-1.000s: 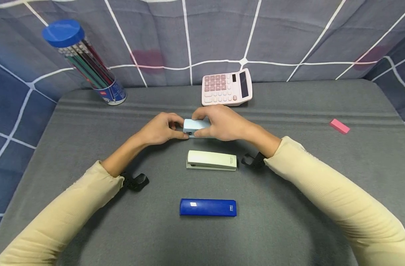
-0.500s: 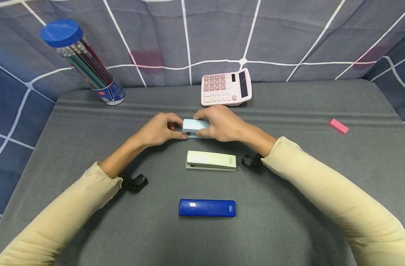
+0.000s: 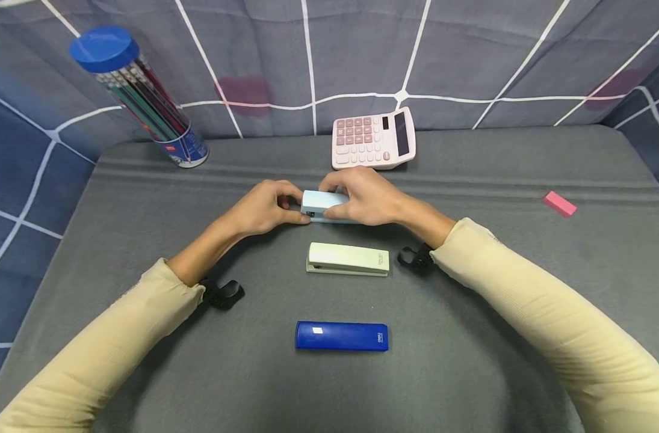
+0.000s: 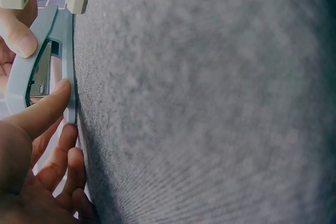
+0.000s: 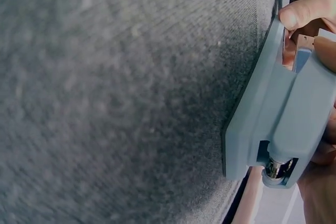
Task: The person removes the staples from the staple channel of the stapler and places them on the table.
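A light blue stapler (image 3: 316,200) lies across the table with both hands on it. My left hand (image 3: 263,208) pinches the front end of its base, and the thumb (image 4: 50,109) shows against the base's edge in the left wrist view. From above, my right hand (image 3: 368,196) grips the stapler's upper arm between thumb and fingers, covering its rear part. The right wrist view shows the hinge end of the light blue stapler (image 5: 299,124), with a gap between arm and base. Just nearer lies a pale green stapler (image 3: 348,258), and nearer still a dark blue stapler (image 3: 342,335).
Behind the hands, a pink calculator (image 3: 372,139) rests near the curtain. A blue-lidded tube of pencils (image 3: 145,99) stands at the back left. To the right lies a pink eraser (image 3: 559,204) on the grey table (image 3: 470,373). Black wrist mounts (image 3: 222,294) hang below the sleeves.
The head view has shifted slightly, moving everything a little in the picture. Both hands keep their hold on the light blue stapler, and the right hand's grip looks nearly the same.
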`<state>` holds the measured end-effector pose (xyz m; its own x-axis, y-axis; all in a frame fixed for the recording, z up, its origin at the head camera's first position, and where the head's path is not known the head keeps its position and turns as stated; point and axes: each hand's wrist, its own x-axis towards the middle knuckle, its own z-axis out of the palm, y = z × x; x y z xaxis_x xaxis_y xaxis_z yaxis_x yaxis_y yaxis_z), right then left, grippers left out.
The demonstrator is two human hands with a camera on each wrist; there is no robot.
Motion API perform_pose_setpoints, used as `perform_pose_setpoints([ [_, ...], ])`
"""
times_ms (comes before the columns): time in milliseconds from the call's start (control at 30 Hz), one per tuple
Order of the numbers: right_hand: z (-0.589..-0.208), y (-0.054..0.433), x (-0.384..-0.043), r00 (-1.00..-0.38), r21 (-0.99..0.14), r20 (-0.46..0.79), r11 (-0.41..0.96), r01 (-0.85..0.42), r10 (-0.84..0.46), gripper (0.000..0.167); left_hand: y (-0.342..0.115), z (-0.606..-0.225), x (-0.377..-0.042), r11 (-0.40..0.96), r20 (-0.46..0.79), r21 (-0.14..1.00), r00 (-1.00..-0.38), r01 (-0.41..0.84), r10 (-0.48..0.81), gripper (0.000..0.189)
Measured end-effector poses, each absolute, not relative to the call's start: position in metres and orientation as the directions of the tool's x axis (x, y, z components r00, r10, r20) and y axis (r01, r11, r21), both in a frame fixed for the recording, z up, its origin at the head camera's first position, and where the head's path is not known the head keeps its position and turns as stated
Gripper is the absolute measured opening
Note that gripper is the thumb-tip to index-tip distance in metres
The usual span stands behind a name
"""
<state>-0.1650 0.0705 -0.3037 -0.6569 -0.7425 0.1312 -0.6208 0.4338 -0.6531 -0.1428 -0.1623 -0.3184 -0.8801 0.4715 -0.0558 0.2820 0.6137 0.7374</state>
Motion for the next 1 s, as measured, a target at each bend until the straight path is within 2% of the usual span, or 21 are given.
perform_pose_setpoints([
  [167, -0.3, 0.071, -0.163, -0.658, -0.626, 0.111, 0.462, -0.628, -0.745, 0.028, -0.161, -0.317, -0.143, 0.61, -0.055, 0.739, -0.877, 0.286, 0.477, 0.029],
  [367, -0.295, 0.064, -0.162, -0.653, -0.557, 0.029, 0.531, -0.639, -0.757, 0.038, -0.162, -0.319, -0.143, 0.607, -0.058, 0.746, -0.88, 0.276, 0.471, 0.027],
  [533, -0.297, 0.061, -0.159, -0.685, -0.553, -0.052, 0.592, -0.586, -0.726, 0.036, -0.162, -0.321, -0.143, 0.601, -0.051, 0.75, -0.882, 0.276, 0.469, 0.027],
  [733, -0.298, 0.062, -0.158, -0.694, -0.543, -0.021, 0.591, -0.596, -0.719, 0.037, -0.162, -0.321, -0.142, 0.604, -0.051, 0.749, -0.885, 0.272, 0.462, 0.026],
  [1000, -0.294, 0.068, -0.159, -0.701, -0.655, 0.035, 0.513, -0.555, -0.712, 0.029, -0.163, -0.321, -0.141, 0.621, -0.059, 0.737, -0.889, 0.268, 0.454, 0.025],
])
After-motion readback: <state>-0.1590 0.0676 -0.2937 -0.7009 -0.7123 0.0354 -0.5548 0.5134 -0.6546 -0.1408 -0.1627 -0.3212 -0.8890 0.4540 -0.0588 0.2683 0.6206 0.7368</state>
